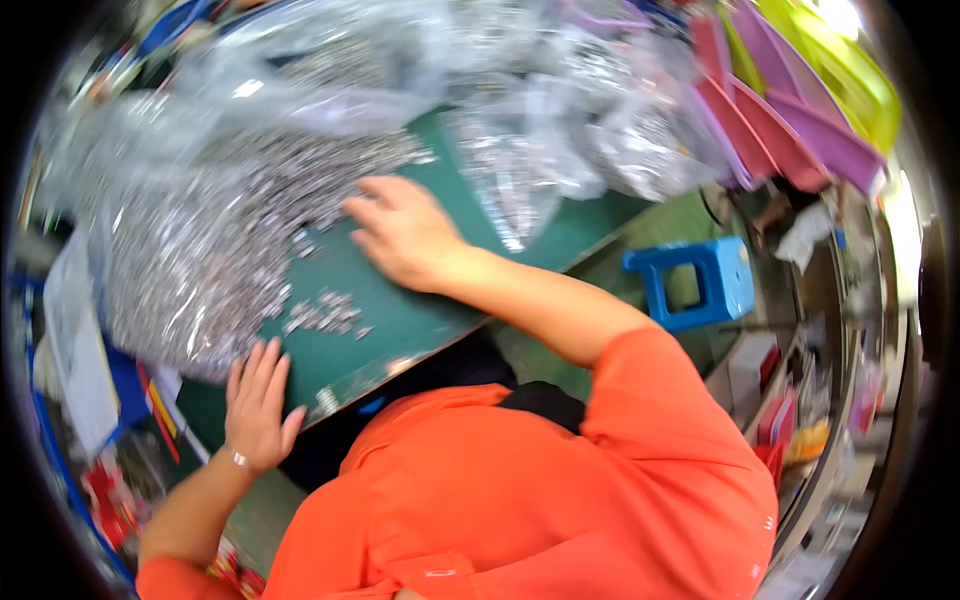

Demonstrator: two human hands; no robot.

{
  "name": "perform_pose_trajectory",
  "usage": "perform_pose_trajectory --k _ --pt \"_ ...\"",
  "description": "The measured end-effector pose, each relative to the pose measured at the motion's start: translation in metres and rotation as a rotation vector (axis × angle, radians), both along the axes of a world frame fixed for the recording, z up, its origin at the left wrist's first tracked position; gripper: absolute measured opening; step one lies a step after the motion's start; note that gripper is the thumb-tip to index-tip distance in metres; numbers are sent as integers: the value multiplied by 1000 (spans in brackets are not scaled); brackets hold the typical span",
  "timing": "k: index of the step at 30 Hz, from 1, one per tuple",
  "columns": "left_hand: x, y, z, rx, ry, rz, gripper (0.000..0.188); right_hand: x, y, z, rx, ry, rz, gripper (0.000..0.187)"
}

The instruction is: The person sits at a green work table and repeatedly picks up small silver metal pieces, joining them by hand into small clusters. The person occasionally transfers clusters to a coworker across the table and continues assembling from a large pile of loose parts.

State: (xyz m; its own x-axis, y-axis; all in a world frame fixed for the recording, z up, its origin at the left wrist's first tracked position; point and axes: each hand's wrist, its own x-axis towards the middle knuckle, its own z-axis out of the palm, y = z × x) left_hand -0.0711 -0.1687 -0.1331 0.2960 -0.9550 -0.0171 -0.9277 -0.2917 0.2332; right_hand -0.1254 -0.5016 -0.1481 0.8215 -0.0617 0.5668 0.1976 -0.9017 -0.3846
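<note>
The right hand [405, 235] has its fingers loosely bent beside a heap of small metal pieces [240, 230]; from here I can't tell whether it pinches any. The left hand [258, 410] is spread, thumb out, near the heap's lower end. Between them a loose cluster [325, 314] lies on the green tabletop [410, 325], where a careless sweep could scatter pieces over the front edge.

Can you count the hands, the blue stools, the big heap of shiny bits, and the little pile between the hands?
Left hand plus right hand: 2
Blue stool: 1
Big heap: 1
Little pile: 1
Total: 5
</note>
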Motion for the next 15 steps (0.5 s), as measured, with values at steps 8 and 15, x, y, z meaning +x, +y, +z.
perform_pose_trajectory --k 8,15 --pt "6 18 -6 59 8 -118 63 24 25 -46 307 120 107 44" --pt "34 -34 -11 3 -94 -339 59 64 27 -62 228 102 68 42"
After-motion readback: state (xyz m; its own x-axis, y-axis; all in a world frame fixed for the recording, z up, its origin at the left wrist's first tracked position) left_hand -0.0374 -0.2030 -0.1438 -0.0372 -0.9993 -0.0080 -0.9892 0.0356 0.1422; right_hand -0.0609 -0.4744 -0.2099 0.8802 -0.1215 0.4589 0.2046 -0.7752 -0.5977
